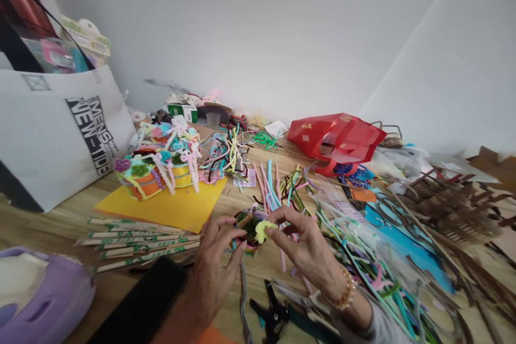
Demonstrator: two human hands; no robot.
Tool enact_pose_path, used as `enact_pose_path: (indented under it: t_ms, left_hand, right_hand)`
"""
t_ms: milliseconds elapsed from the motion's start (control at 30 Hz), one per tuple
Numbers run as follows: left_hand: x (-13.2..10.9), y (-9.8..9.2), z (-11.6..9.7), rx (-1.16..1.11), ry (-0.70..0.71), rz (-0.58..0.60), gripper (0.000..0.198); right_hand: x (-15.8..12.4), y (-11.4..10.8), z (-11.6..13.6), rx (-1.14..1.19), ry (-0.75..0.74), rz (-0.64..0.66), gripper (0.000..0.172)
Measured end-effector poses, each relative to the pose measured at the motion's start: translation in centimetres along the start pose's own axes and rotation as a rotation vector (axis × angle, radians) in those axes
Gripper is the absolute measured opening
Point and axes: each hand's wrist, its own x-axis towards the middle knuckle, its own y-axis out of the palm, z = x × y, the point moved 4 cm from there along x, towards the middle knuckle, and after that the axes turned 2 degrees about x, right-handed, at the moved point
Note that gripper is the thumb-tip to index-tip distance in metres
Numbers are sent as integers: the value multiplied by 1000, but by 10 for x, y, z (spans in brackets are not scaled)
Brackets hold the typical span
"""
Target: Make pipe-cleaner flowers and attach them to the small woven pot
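Note:
My right hand (304,239) pinches a yellow pipe-cleaner flower (262,230) between thumb and fingers. The flower sits against the right side of a small pipe-cleaner pot (250,226) with dark green filling and a brown stick-like piece on top. Around the pot's left side my left hand (220,247) is closed, thumb and fingers gripping its edge. Part of the pot is hidden by the hands and the flower. Just below my hands on the table lie black-handled pliers (271,309) and a pair of scissors (304,299). Pink and blue pipe cleaners (271,185) lie behind the pot.
Several decorated pipe-cleaner pots (147,183) stand on yellow paper (116,201) at the left, beside a white bag (52,134). Wrapped chopsticks (141,250) and a black phone-like slab (139,301) lie nearer. A red bag (338,134) and loose pipe cleaners (363,263) are at the right.

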Motion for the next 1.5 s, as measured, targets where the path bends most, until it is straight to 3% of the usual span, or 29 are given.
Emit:
enact_pose_path:
  t_ms: [367, 1500]
  left_hand:
    - [-2, 2, 4, -46, -25, -13, 14]
    - [-7, 6, 0, -131, -37, -6, 15]
  right_hand:
    - [15, 18, -11, -227, -253, -131, 9]
    - [10, 25, -11, -300, -311, -140, 13]
